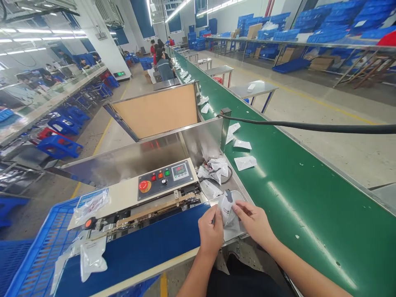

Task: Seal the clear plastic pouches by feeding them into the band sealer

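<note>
In the head view, a small white plastic pouch [230,222] with dark print is held between my two hands, above the metal ledge beside the machine. My left hand [210,229] is closed on its left side, thumb up. My right hand [254,220] pinches its right edge with thumb and fingertips. The pouch's contents cannot be made out. Just beyond the hands lies a heap of similar pouches [218,167] on the ledge. To the left stands a bag sealing machine [120,200] with a control panel [165,179] and a blue belt [145,249].
A green conveyor belt [293,194] runs along the right, carrying several pouches [245,162]. A black cable [309,126] crosses above it. Pouches [93,255] hang at the machine's left end over a blue crate [40,251]. Farther off, people [163,66] sit along the conveyor.
</note>
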### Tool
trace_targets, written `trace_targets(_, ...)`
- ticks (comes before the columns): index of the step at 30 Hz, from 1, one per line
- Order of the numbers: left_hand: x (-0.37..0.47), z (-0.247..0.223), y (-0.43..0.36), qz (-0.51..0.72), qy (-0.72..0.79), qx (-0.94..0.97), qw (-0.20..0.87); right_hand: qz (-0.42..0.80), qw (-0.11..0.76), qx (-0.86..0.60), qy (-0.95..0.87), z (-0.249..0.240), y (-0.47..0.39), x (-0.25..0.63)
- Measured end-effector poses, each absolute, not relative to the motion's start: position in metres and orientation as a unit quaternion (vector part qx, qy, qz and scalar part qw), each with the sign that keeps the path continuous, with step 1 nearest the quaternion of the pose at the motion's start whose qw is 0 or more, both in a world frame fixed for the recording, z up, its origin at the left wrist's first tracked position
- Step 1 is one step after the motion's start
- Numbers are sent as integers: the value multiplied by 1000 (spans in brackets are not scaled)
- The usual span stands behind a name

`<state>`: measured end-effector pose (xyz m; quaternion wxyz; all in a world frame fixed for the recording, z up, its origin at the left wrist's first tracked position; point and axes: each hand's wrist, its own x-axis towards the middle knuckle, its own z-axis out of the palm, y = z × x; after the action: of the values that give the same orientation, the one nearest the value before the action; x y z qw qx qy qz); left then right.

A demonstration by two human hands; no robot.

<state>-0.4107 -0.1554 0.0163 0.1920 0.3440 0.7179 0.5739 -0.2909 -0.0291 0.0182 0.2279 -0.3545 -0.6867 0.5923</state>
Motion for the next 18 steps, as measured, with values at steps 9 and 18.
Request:
trace_targets(9, -438, -24, -158, 587, 760, 35, 275, 671, 187, -494, -521, -14, -26, -334)
trace_targets(18, -467, -41, -197, 603, 769, -20, 213, 697, 110, -452, -546, -37, -49, -393)
